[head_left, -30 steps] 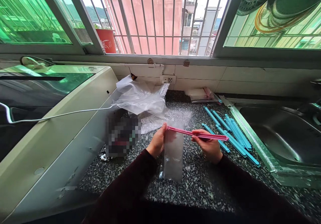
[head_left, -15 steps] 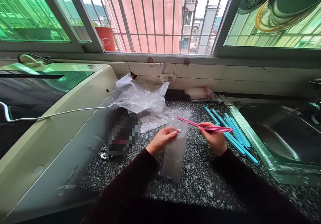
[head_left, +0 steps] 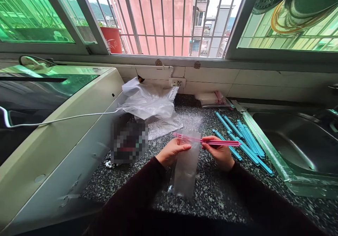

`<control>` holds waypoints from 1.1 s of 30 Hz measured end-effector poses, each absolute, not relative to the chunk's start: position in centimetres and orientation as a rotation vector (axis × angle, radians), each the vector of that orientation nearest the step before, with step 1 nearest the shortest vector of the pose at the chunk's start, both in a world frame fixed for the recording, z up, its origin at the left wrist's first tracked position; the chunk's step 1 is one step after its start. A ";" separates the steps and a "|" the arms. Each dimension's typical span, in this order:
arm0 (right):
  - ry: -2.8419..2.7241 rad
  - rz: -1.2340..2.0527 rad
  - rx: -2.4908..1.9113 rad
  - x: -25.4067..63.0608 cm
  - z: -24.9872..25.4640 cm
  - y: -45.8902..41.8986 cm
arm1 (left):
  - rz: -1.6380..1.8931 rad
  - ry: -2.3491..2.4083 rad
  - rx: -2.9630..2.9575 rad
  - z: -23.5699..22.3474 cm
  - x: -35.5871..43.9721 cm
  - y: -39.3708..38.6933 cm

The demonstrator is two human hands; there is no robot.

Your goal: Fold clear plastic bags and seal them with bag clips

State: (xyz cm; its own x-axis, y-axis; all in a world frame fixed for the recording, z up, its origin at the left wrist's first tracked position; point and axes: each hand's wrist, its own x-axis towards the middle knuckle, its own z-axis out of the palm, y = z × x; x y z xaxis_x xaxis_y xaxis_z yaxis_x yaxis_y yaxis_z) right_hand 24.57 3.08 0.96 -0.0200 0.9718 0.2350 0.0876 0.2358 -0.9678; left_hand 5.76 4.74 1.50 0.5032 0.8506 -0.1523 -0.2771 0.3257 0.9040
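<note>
Between the thumb and fingers of my left hand is a narrow clear plastic bag, hanging down over the counter. My right hand pinches pink bag sealing clips, long thin strips lying roughly level. Their left end reaches across the upper part of the bag, close above my left thumb. How many pink strips there are I cannot tell. Several blue sealing clips lie on the counter just beyond my right hand.
Crumpled clear plastic lies at the back left, beside a blurred-out dark object. A packet of clear bags rests by the wall. A metal sink bounds the right, a white machine the left. A white cable crosses the machine.
My right hand has moved left and slightly down, bringing the pink clips across the bag's top. The bag has dropped slightly. One blue clip, hidden earlier behind my right hand, now shows.
</note>
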 end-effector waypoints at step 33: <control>-1.582 0.598 -1.004 24.6 -0.2 2.6 | 0.896 0.754 0.702 1.7 5.9 4.7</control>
State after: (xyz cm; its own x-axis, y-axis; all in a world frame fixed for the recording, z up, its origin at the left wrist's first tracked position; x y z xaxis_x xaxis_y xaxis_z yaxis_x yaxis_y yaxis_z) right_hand 24.63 2.62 -0.23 -0.0247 0.8494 0.5272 0.2884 0.5110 -0.8097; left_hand 5.91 4.70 1.67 0.4148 0.8683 -0.2719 -0.4165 0.4469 0.7917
